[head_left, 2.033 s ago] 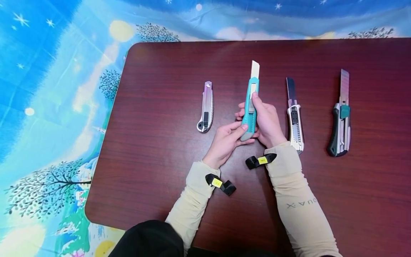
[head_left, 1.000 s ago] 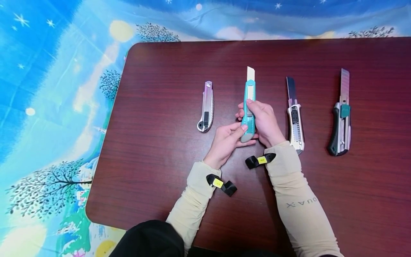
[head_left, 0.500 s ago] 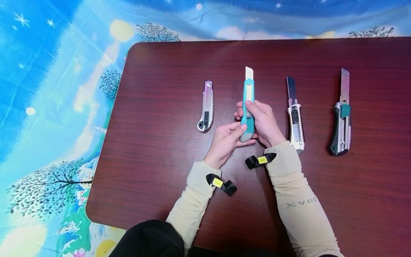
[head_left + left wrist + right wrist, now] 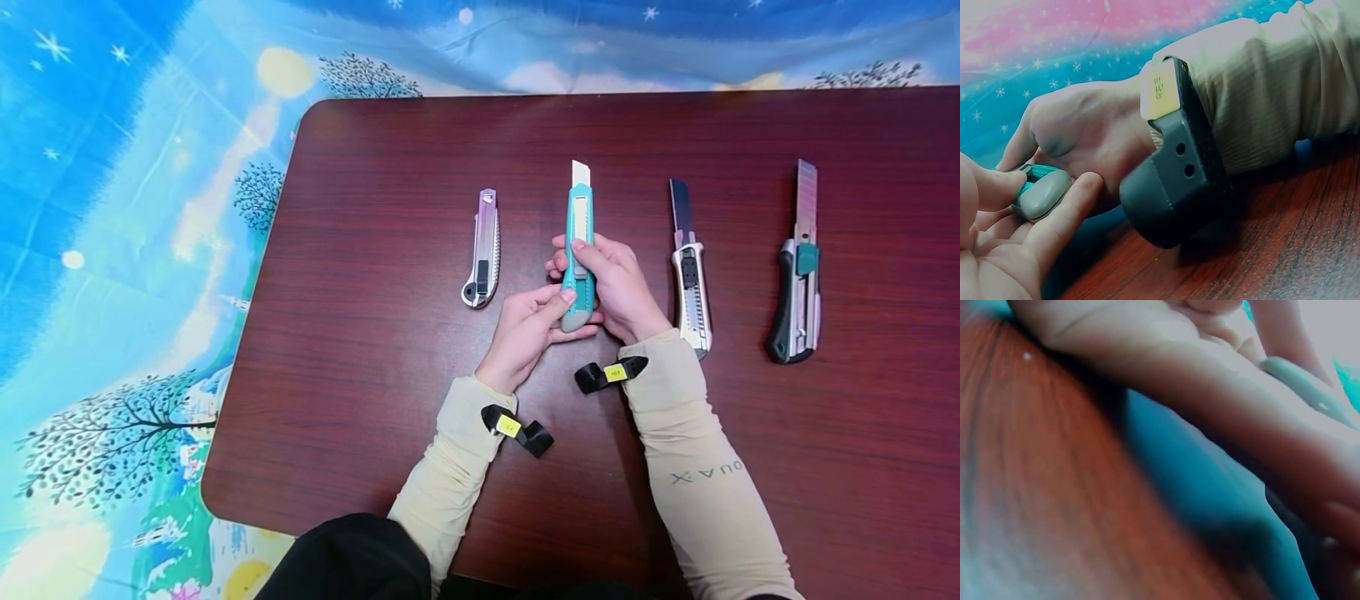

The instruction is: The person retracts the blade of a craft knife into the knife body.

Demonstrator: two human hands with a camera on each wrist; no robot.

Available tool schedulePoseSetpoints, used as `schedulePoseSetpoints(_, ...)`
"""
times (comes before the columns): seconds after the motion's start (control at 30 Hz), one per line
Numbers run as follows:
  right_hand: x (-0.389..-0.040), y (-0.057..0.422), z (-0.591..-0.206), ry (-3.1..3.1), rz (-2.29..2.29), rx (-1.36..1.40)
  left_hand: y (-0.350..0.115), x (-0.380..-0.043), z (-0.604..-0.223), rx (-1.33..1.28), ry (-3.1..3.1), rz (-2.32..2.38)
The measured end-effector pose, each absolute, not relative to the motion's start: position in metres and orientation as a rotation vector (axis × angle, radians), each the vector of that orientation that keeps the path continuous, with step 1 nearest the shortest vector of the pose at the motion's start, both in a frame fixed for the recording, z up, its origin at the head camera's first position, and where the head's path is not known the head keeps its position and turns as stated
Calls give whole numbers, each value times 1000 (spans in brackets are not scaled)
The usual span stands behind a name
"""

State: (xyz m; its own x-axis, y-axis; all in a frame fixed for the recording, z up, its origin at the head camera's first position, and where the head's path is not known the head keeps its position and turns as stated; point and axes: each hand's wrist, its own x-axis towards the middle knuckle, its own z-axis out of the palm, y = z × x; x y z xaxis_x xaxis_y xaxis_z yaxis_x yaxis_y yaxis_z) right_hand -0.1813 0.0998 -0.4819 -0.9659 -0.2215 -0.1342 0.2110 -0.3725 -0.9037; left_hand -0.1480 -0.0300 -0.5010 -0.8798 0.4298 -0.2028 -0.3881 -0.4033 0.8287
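A teal utility knife [image 4: 581, 208] with a grey end cap and a short stretch of blade out is held up between both hands in the head view. My left hand [image 4: 525, 329] pinches its lower end, thumb on top and fingers beneath. In the left wrist view the grey end cap [image 4: 1046, 195] lies between the left thumb and fingers. My right hand [image 4: 618, 279] grips the middle of the body, with the thumb [image 4: 583, 250] on the slider and fingers curled behind. Fingers blur across the right wrist view, beside the grey end [image 4: 1307, 387].
On the dark red wooden table [image 4: 360, 350] lie a silver utility knife [image 4: 483, 250] at left, a white-handled one with a dark blade [image 4: 681, 208], and a black-and-green one [image 4: 804, 283] at right. A blue printed cloth [image 4: 150, 208] surrounds the table.
The right thumb and slider have moved down the teal utility knife, and its blade now sticks out less. The knife has tilted more upright and shifted slightly left. The left hand has barely moved.
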Motion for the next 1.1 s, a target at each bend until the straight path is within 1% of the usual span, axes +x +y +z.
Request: schedulePoseSetpoints(1.1,-182,107,-481,1521,-2354,-297,-31,-148,-497,21,1297,2301)
